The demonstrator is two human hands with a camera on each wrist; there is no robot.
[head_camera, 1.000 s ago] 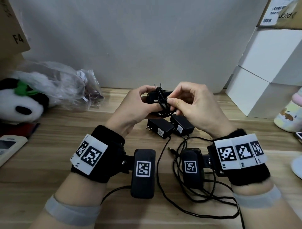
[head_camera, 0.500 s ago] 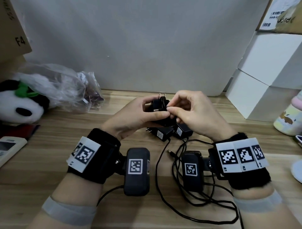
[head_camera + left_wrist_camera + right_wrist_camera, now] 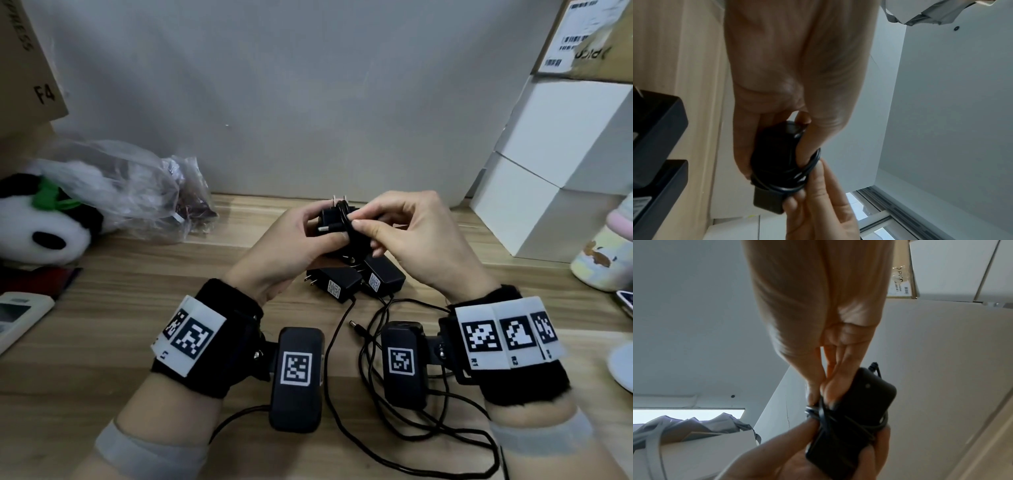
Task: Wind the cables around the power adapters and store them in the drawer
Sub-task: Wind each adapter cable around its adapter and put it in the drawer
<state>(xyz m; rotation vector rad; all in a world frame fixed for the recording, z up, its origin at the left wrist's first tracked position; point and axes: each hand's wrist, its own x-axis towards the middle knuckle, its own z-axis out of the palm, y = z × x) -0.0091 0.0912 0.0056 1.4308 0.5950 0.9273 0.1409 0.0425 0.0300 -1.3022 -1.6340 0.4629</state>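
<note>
While the left hand (image 3: 294,243) grips the raised adapter (image 3: 330,219) above the desk (image 3: 137,325), its cable (image 3: 346,222) wound round the body, the right hand (image 3: 407,240) pinches the cable's last loop to tuck it. Below, two adapters (image 3: 356,282) lie with loose cables (image 3: 394,411), so most winding probably remains. No drawer shows.

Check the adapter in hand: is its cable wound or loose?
Wound. Black cable loops circle the held adapter; the left hand grips it, and the right hand pinches the cable.
</note>
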